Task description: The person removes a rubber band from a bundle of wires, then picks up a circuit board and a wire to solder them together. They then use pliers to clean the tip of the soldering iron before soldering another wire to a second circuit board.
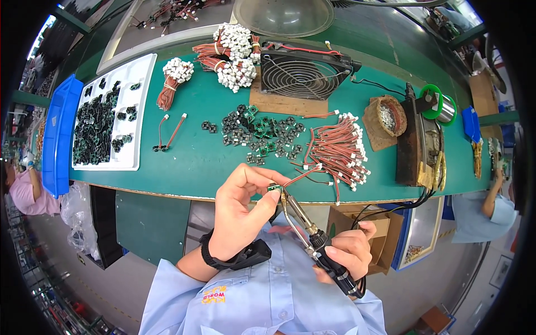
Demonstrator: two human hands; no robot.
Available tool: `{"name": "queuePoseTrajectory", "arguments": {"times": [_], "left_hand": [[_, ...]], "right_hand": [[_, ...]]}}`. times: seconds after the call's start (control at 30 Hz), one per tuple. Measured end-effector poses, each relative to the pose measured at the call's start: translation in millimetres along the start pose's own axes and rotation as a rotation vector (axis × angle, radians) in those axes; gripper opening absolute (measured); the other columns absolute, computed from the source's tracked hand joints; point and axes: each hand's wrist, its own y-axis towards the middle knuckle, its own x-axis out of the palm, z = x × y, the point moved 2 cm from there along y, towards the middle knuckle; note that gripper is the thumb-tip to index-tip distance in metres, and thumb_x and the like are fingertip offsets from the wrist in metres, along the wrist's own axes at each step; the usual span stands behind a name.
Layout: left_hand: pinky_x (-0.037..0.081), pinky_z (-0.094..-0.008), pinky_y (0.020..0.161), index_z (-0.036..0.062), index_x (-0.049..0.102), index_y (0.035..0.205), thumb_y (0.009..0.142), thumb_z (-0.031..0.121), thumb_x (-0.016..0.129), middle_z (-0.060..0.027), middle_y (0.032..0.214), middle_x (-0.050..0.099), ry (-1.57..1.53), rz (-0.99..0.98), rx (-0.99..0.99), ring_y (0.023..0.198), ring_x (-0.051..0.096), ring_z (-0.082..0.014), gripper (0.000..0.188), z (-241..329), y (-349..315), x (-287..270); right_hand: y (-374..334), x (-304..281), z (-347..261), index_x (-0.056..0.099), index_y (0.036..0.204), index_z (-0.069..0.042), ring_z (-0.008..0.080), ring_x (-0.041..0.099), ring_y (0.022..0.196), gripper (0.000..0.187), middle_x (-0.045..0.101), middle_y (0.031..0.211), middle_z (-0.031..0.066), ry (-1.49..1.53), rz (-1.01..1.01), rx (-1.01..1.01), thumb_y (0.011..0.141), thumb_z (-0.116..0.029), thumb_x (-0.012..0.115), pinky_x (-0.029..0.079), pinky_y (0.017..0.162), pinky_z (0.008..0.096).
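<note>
Circuit board [273, 188], small and green, is pinched between the thumb and forefinger of my left hand [244, 204] at the near edge of a green workbench [195, 173]. My right hand [349, 252] grips the black handle of a soldering iron [319, 240], fingers closed around it, the metal barrel slanting up and left toward the board; whether the tip touches it, I cannot tell. A thin curved tube [292, 224] runs beside the barrel. Next to my left fingertips, a red-and-black wire lead [301, 176] reaches right to a white connector. Beyond my hands lie a scatter of loose boards [259, 131] and, to their right, a fanned heap of leads [338, 148]. A black fan [301, 72] stands behind them, near banded wire bundles [234, 50]. At left, a white tray [133, 153] holds rows and piles of dark boards beside a blue bin [62, 137]; at right sit a round dish [389, 115] and a spool of solder [445, 109]. A black strap [207, 250] circles my left wrist.
</note>
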Motion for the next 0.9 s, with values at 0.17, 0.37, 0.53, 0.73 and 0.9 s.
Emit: {"name": "queuePoseTrajectory", "arguments": {"times": [0.17, 0.37, 0.53, 0.73, 0.9], "left_hand": [[0.046, -0.0261, 0.076, 0.0037, 0.044, 0.085, 0.080, -0.001, 0.056, -0.0166, 0.099, 0.061, 0.005, 0.000, -0.002, 0.089, 0.057, -0.0144, 0.013, 1.0, -0.6, 0.2], [0.045, -0.0270, 0.078, 0.0037, 0.044, 0.085, 0.080, -0.002, 0.056, -0.0169, 0.099, 0.061, 0.019, -0.005, 0.019, 0.089, 0.057, -0.0144, 0.013, 1.7, -1.2, 1.1], [0.044, -0.0281, 0.081, 0.0036, 0.044, 0.085, 0.080, -0.002, 0.055, -0.0171, 0.099, 0.061, 0.022, 0.002, 0.008, 0.090, 0.057, -0.0150, 0.013, 1.9, -2.4, 1.6], [0.044, -0.0285, 0.080, 0.0038, 0.045, 0.085, 0.079, -0.003, 0.055, -0.0170, 0.099, 0.061, 0.029, 0.015, 0.019, 0.090, 0.057, -0.0156, 0.013, 2.0, -2.6, 3.1], [0.044, -0.0281, 0.077, 0.0040, 0.045, 0.084, 0.079, 0.001, 0.055, -0.0168, 0.097, 0.061, -0.006, 0.003, -0.027, 0.087, 0.057, -0.0162, 0.012, 3.4, -1.1, 0.5]], "right_hand": [[-2.4, -0.9, -1.5, 0.060, 0.098, -0.014, 0.0178, 0.052, 0.063, 0.044, 0.055, 0.068, 0.0015, -0.022, -0.016, -0.005, 0.062, -0.034, 0.076, 0.030, 0.086, 0.0436], [-3.4, -1.6, -4.2, 0.060, 0.098, -0.014, 0.0168, 0.053, 0.063, 0.045, 0.055, 0.068, 0.0005, -0.029, -0.007, -0.004, 0.061, -0.034, 0.076, 0.030, 0.086, 0.0431], [-2.7, -4.8, -6.1, 0.064, 0.096, -0.019, 0.0144, 0.057, 0.070, 0.046, 0.061, 0.080, -0.0030, 0.026, -0.014, 0.076, 0.054, -0.023, 0.081, 0.029, 0.089, 0.0387], [-3.4, -7.0, -6.2, 0.064, 0.095, -0.017, 0.0151, 0.056, 0.069, 0.042, 0.061, 0.078, -0.0021, 0.031, -0.014, 0.065, 0.056, -0.023, 0.080, 0.030, 0.088, 0.0383], [-7.9, -13.6, 3.6, 0.062, 0.098, -0.014, 0.0153, 0.055, 0.069, 0.042, 0.060, 0.078, 0.0015, 0.097, 0.098, 0.065, 0.061, -0.023, 0.078, 0.031, 0.089, 0.0411]]}}
